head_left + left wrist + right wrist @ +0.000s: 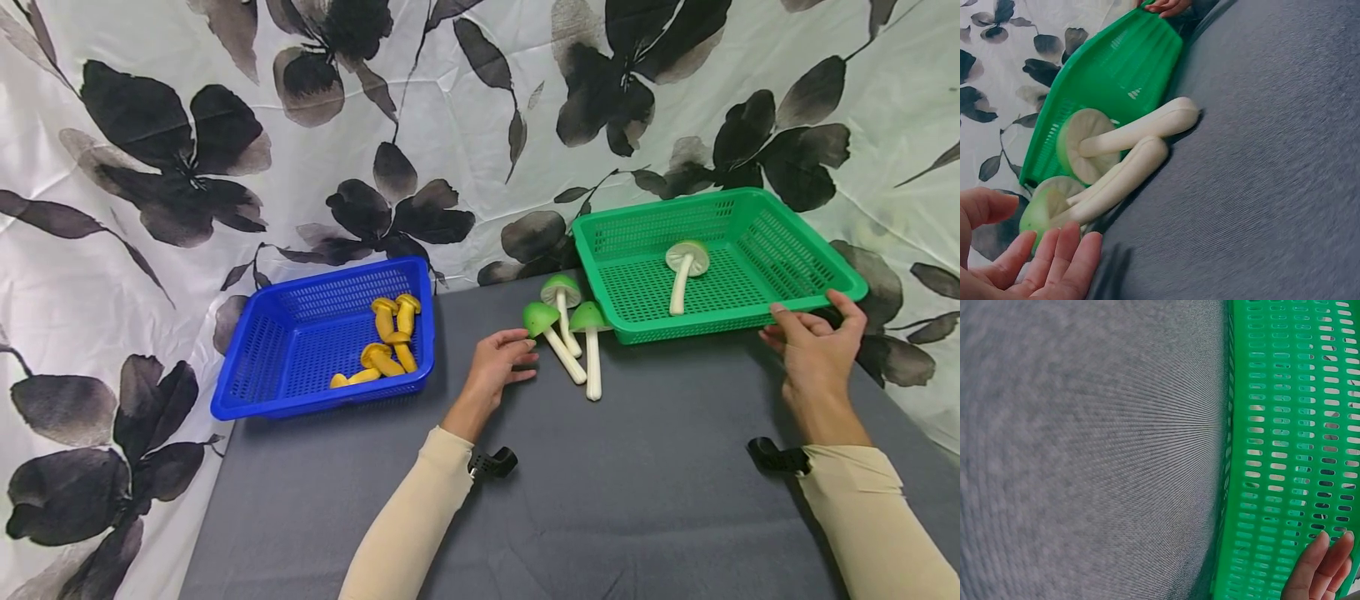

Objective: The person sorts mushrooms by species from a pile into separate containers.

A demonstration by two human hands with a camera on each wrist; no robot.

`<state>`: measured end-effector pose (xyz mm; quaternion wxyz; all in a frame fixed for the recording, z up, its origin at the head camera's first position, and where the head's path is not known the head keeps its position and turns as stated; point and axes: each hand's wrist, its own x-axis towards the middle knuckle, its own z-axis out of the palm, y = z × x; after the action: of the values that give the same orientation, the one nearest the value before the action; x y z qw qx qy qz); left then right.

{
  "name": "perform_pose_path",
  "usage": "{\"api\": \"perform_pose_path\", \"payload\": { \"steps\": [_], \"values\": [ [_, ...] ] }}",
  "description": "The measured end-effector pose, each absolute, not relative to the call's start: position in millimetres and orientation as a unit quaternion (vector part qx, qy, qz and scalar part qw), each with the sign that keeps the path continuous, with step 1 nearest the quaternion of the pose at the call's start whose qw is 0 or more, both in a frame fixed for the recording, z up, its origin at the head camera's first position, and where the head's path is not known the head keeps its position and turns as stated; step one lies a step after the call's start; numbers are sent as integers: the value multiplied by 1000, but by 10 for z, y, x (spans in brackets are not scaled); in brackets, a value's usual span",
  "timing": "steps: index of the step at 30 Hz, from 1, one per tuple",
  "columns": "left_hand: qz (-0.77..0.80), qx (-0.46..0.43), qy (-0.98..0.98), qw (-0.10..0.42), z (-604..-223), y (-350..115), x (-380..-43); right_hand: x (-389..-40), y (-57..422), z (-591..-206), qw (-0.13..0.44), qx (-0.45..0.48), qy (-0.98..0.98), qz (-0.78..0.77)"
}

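Observation:
Three toy mushrooms (594, 358) with green caps and long white stems lie in a cluster on the grey cloth, beside the near left corner of a green basket (720, 323). Just left of them is my left hand (498, 367), fingers loosely spread and fingertips close to the leftmost cap (1038, 215); nothing is in its grasp. My right hand (821, 358) grips the basket's rim at the near right corner, with fingertips (1315, 550) against the perforated outer wall. Inside that basket lies another green-capped mushroom (681, 279).
To the left stands a blue basket (288, 304) holding several small yellow mushrooms (378, 358) along its right side. Behind both baskets hangs a white curtain (480, 125) with dark flowers. Grey cloth (600, 500) covers the table.

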<state>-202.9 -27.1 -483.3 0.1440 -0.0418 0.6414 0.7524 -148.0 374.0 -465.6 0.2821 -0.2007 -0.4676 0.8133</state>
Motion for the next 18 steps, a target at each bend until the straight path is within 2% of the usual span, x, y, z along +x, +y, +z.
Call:
{"api": "perform_pose_path", "payload": {
  "steps": [12,18],
  "values": [
    [749,-50,640,166,-4951,-26,-1964,-1470,3755,-4673,279,-209,-475,808],
    [732,-49,667,128,-4992,121,-1967,-1468,3744,-4669,275,-210,-486,803]
  ]
}}
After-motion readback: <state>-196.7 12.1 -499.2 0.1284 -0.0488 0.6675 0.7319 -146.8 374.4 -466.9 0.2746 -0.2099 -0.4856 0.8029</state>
